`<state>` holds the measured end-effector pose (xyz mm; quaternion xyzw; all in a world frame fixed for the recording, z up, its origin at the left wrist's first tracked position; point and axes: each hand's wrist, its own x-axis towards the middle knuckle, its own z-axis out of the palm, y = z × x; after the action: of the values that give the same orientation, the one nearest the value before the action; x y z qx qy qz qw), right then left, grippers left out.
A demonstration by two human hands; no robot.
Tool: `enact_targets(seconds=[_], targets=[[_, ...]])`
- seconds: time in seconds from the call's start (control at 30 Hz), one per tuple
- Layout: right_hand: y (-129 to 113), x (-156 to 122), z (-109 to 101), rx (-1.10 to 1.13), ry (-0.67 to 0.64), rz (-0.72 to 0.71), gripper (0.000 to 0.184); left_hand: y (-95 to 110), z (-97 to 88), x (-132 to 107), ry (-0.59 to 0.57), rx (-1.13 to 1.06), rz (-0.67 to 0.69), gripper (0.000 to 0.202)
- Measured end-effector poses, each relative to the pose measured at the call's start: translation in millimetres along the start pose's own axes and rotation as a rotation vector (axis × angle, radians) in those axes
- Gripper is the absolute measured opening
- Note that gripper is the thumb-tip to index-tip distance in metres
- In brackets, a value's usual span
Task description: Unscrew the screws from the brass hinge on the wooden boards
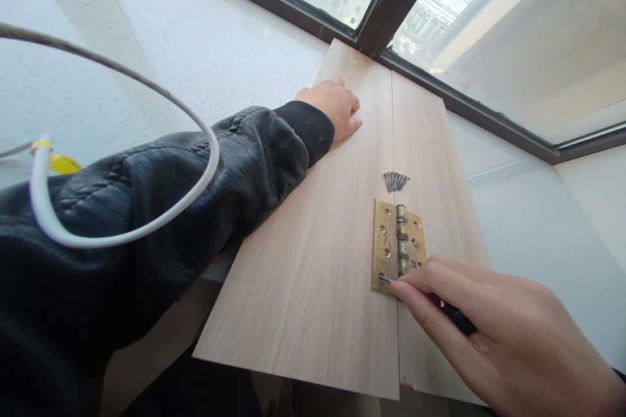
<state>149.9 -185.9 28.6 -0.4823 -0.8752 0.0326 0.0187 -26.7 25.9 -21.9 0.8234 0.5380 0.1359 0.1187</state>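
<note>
Two pale wooden boards lie side by side on a white sill, a left board and a right board. A brass hinge straddles their seam. My right hand is closed round a dark-handled screwdriver, whose metal tip touches the hinge's lower left corner. My left hand, in a black leather sleeve, rests on the far end of the left board with its fingers curled, pressing down. A small pile of screws lies just beyond the hinge.
A white cable loops over my left sleeve, with a yellow tag at the left. The white stone sill runs under a dark-framed window. The boards' near ends overhang the sill's edge.
</note>
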Motion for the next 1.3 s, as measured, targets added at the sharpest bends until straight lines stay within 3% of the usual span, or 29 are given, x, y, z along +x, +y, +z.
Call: enact_targets(seconds=[0.2,0.6,0.77,0.87,0.97,1.1,1.3], targets=[[-5,7,0,-0.066,0.06,0.001,0.035,0,-0.2,-1,-0.011,-0.006,-0.008,0.048],[4,0,-9,0.083,-0.077,-0.098,0.015,1,-0.2,-1,-0.004,-0.026,-0.004,0.049],[6,0,-11,0.109,-0.059,-0.031,0.014,0,-0.2,0,-0.017,-0.014,-0.009,0.049],[6,-1,-11,0.038,0.006,0.025,0.019,0,-0.2,0,-0.015,-0.004,-0.005,0.05],[7,-2,-11,-0.025,-0.012,0.076,0.029,0,-0.7,-1,-0.009,-0.006,0.003,0.05],[8,-2,-9,-0.021,-0.075,0.05,0.035,0,-1.1,-2,-0.009,-0.023,0.002,0.049],[-3,4,-7,0.046,-0.033,0.001,0.022,0,-1.1,-1,-0.007,-0.028,0.005,0.05]])
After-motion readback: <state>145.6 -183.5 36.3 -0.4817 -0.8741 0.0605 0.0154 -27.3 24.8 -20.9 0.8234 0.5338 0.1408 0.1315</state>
